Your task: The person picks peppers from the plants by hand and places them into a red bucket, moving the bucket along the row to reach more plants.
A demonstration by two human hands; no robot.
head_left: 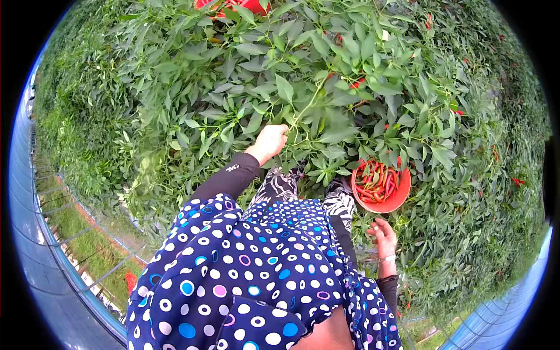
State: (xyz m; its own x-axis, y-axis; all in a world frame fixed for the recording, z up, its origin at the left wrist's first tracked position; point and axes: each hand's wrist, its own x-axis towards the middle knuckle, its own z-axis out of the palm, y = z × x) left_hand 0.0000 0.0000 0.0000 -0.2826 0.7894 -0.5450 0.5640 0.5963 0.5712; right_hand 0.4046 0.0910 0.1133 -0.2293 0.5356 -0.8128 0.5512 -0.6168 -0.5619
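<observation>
My left hand is closed at the edge of the foliage, gripping a pale green pepper stem that slants up to the right. Leaves around it partly cover the stem. Below and to the right stands a red bucket holding many red chili peppers. My right hand hangs just below the bucket, apart from it, with fingers loosely spread and nothing visible in them. More red chili peppers show among the leaves above the bucket.
Dense pepper plants spread across the view. Another red container with peppers sits at the top, partly behind leaves. A greenhouse's blue-edged wall runs along the left, beside a grassy strip. My legs stand close against the plants.
</observation>
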